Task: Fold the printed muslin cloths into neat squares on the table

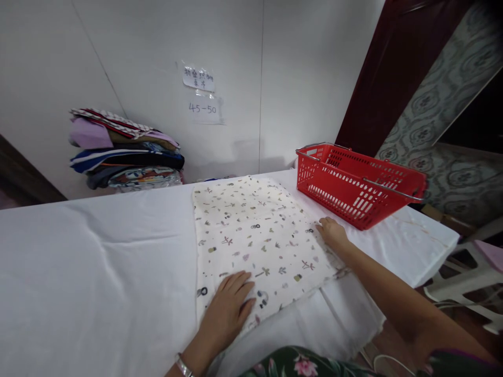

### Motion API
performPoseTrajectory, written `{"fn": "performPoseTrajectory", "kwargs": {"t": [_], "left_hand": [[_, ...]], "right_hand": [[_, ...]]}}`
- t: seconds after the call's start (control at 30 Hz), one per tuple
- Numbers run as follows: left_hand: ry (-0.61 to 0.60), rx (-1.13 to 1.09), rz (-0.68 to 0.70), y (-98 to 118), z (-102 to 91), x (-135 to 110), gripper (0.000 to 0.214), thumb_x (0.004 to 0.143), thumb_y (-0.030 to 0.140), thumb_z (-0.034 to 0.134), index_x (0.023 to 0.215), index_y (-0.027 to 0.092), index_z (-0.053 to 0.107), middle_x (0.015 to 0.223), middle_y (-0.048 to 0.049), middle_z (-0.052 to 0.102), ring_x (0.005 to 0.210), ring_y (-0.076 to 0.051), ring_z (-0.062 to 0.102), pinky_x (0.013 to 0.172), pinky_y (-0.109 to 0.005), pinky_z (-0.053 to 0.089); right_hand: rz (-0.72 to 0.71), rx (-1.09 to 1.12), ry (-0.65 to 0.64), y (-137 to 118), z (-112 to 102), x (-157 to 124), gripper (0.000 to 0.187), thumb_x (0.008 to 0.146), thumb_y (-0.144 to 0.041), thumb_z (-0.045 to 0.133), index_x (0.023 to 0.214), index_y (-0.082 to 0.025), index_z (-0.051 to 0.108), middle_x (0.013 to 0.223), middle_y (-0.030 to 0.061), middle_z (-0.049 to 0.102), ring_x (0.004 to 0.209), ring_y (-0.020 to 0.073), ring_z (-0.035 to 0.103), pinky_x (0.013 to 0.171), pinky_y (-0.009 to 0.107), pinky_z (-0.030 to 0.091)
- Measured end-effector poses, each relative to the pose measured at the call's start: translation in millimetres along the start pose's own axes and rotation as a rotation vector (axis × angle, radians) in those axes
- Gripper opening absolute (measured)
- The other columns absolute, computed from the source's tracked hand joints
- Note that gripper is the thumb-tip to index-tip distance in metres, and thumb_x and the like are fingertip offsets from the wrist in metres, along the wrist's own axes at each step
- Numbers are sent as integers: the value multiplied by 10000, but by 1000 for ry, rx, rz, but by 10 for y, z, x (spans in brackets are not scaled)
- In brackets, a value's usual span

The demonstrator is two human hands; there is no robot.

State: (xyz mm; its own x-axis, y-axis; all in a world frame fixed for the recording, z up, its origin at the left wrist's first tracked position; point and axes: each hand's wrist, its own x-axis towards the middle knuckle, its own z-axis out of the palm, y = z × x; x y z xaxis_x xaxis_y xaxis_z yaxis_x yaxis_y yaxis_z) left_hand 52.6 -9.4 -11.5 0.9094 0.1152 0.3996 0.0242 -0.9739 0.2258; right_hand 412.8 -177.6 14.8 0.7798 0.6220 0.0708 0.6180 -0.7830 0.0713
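A white cloth [263, 225] printed with small palm trees, leaves and pineapples lies spread in a rough rectangle on the table. On its near left part rests my left hand [232, 303], palm down, with the fingers stretched out over the fabric. My right hand [332, 233] is at the cloth's right edge, its fingers slightly bent and touching the fabric there. No fold of cloth shows clearly between those fingers. The near edge of the cloth lies close to the table's front.
A red plastic basket [353, 188] with metal handles stands at the back right of the white-covered table [98, 262]. Folded fabrics [126, 152] are piled at the back left by the wall. Two paper signs [204, 109] hang above. A white plastic stool [463, 283] is at the right.
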Motion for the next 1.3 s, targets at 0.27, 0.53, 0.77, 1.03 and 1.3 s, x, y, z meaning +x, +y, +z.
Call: {"fn": "performPoseTrajectory", "kwargs": {"t": [0.27, 0.53, 0.77, 1.03, 1.3], "left_hand": [[153, -65, 43, -44, 21, -38, 202, 871, 198, 483, 1026, 207, 612, 1098, -56, 639, 1062, -191, 568, 913, -389, 483], [209, -23, -12, -140, -84, -28, 207, 876, 221, 474, 1022, 224, 621, 1097, -59, 644, 1056, -213, 575, 921, -437, 468], [191, 33, -109, -291, 32, -146, 223, 859, 284, 507, 1031, 219, 633, 1113, -76, 637, 1050, -238, 579, 891, -454, 483], [190, 37, -87, -294, 38, -149, 218, 859, 272, 502, 1023, 223, 637, 1115, -71, 635, 1045, -237, 582, 875, -470, 496], [174, 75, -86, -297, 43, -168, 224, 847, 263, 524, 1039, 230, 634, 1124, -64, 635, 1051, -239, 583, 868, -461, 512]], "right_hand": [[58, 89, -11, -118, 55, 223, 245, 900, -355, 439, 915, -165, 594, 996, 77, 625, 893, 182, 584, 656, 250, 383], [157, 128, -24, -107, 39, 243, 234, 920, -291, 365, 974, -171, 559, 974, 80, 645, 892, 179, 596, 660, 243, 382], [176, 111, -67, -99, 97, 272, 247, 942, -293, 334, 1025, -154, 521, 982, 116, 652, 908, 210, 612, 676, 266, 397], [163, 92, -81, -89, 126, 319, 299, 951, -358, 318, 1006, -154, 530, 1003, 116, 648, 919, 215, 614, 696, 279, 412], [119, 81, -60, -141, 134, 331, 327, 958, -354, 298, 1001, -152, 551, 1027, 122, 643, 956, 196, 605, 725, 263, 416]]}}
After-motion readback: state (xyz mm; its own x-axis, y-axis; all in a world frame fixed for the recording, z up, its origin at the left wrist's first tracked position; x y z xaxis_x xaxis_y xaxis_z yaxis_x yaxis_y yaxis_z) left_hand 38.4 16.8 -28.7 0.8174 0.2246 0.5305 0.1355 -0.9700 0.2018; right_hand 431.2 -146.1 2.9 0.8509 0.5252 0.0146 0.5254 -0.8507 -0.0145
